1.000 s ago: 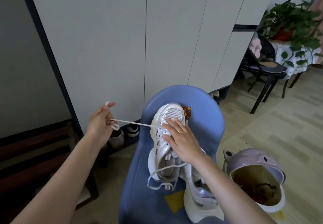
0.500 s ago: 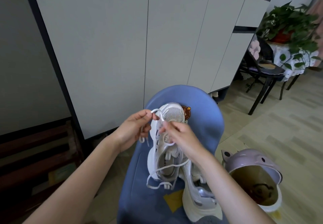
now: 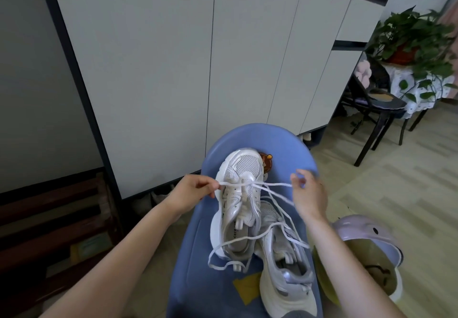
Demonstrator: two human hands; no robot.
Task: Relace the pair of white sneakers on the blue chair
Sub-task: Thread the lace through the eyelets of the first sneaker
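Left hand (image 3: pixel 192 191) and right hand (image 3: pixel 307 193) each pinching the lace (image 3: pixel 270 184) taut; uneven pull risks yanking it from the sneaker (image 3: pixel 239 203) eyelets.

Head view, steeply down, close overhead

Our bare left hand (image 3: pixel 195 190) pinches a thin white cord with curled fingers; our bare right hand (image 3: pixel 307 193), further right, grips the other end, forearms extended.
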